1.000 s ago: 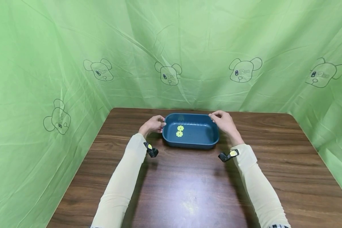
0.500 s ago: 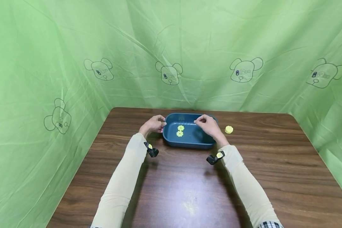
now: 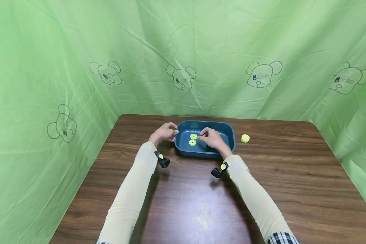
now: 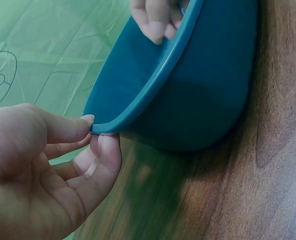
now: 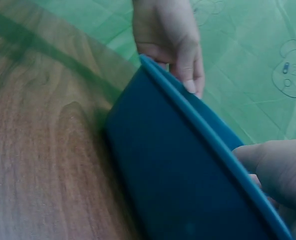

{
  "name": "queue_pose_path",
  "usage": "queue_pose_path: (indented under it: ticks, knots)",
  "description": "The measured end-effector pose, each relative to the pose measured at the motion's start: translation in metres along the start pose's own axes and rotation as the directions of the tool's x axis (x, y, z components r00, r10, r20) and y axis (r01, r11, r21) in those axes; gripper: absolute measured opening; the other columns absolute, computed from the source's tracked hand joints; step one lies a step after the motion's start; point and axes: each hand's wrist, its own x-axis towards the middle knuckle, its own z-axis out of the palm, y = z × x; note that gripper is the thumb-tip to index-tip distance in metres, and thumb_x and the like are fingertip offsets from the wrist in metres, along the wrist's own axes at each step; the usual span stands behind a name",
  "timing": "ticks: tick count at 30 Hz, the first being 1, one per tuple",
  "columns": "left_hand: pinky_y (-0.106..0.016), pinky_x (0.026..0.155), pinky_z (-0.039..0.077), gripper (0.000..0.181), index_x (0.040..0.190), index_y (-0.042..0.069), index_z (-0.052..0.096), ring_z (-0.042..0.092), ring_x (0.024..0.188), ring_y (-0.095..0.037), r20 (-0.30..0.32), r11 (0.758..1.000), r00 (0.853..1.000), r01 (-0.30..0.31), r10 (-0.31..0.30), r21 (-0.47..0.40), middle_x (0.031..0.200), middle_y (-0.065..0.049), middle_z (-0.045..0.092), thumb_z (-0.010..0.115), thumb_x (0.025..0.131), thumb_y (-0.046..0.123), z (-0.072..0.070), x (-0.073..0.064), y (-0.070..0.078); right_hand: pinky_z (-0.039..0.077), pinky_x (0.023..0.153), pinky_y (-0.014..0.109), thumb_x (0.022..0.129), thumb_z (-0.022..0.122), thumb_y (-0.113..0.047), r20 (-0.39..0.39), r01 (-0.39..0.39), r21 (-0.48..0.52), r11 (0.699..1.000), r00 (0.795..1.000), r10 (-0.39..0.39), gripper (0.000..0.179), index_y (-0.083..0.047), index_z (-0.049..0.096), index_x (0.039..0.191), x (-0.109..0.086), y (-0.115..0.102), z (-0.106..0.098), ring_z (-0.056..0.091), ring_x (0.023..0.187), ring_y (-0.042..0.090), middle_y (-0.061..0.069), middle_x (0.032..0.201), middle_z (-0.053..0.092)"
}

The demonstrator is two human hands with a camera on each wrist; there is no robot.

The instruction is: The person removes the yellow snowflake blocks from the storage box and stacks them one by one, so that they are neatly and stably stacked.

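Observation:
My left hand (image 3: 164, 133) pinches the left end of a dark blue rectangular plastic tub (image 3: 201, 155); in the left wrist view, thumb (image 4: 70, 127) and fingertips grip its rim. Two flat yellow flower-shaped pieces, a far one (image 3: 194, 136) and a near one (image 3: 192, 142), lie on the tub's floor towards the left. My right hand (image 3: 211, 138) reaches over the near right wall into the tub, bent fingertips right beside the far flower piece. No object shows between its fingers. The tub wall hides part of this hand in the right wrist view.
A small yellow scalloped stack (image 3: 245, 138) sits on the wooden table (image 3: 292, 162) to the right of the tub. Green curtains (image 3: 225, 40) with printed bear faces hang close behind the table's back edge and at both sides.
My right hand has moved left from the tub's right rim into the tub, up to the flower pieces. The yellow stack at right has come into sight. My left hand stays on the rim.

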Motion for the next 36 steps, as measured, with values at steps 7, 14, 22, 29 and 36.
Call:
queue_pose_path:
  ticks: [7, 14, 22, 29, 36]
  knots:
    - [-0.043, 0.09, 0.053, 0.038, 0.134, 0.001, 0.041, 0.054, 0.072, -0.018, 0.004, 1.0, 1.0, 0.002, -0.002, 0.001, 0.095, -0.014, 0.052, 0.052, 0.098, 0.007, -0.001, 0.001, 0.0, 0.047, 0.081, 0.034, 0.086, 0.071, -0.024, 0.058, 0.037, -0.067, 0.997, 0.998, -0.034, 0.028, -0.003, 0.063, 0.104, 0.007, -0.003, 0.008, 0.06, 0.088, 0.021, 0.007, 0.095, 0.066]
    - [-0.046, 0.093, 0.051, 0.038, 0.134, 0.0, 0.041, 0.055, 0.072, -0.018, 0.008, 1.0, 1.0, 0.0, 0.0, 0.003, 0.098, -0.016, 0.052, 0.051, 0.098, 0.008, -0.001, -0.001, 0.0, 0.049, 0.085, 0.037, 0.086, 0.072, -0.023, 0.101, 0.037, -0.157, 0.987, 0.995, -0.021, 0.021, -0.007, 0.063, 0.098, 0.012, -0.009, 0.016, 0.061, 0.092, 0.022, 0.007, 0.095, 0.067]
    - [-0.046, 0.093, 0.051, 0.037, 0.133, 0.001, 0.041, 0.055, 0.073, -0.019, 0.007, 1.0, 1.0, -0.003, 0.003, 0.0, 0.098, -0.016, 0.052, 0.05, 0.098, 0.008, -0.001, 0.0, 0.0, 0.048, 0.086, 0.037, 0.082, 0.076, -0.026, 0.116, 0.08, -0.285, 0.955, 0.992, -0.048, 0.023, -0.011, 0.067, 0.097, 0.016, -0.011, 0.023, 0.059, 0.094, 0.022, 0.006, 0.097, 0.067]
    - [-0.045, 0.091, 0.052, 0.037, 0.133, 0.001, 0.041, 0.054, 0.07, -0.017, 0.005, 1.0, 1.0, -0.008, 0.008, 0.003, 0.092, -0.012, 0.052, 0.051, 0.098, 0.008, -0.002, 0.002, -0.001, 0.045, 0.088, 0.039, 0.079, 0.078, -0.028, 0.118, 0.058, -0.327, 0.943, 0.993, -0.02, 0.03, -0.011, 0.064, 0.099, 0.013, -0.015, 0.023, 0.051, 0.096, 0.023, 0.006, 0.1, 0.056]
    - [-0.042, 0.087, 0.053, 0.037, 0.133, 0.001, 0.042, 0.055, 0.07, -0.017, 0.004, 1.0, 1.0, 0.002, -0.002, 0.001, 0.093, -0.013, 0.052, 0.052, 0.098, 0.008, -0.001, 0.002, -0.001, 0.047, 0.082, 0.039, 0.078, 0.08, -0.028, 0.11, 0.028, -0.345, 0.938, 0.994, 0.01, 0.027, -0.01, 0.061, 0.086, 0.01, -0.02, 0.019, 0.054, 0.089, 0.023, 0.005, 0.092, 0.058]
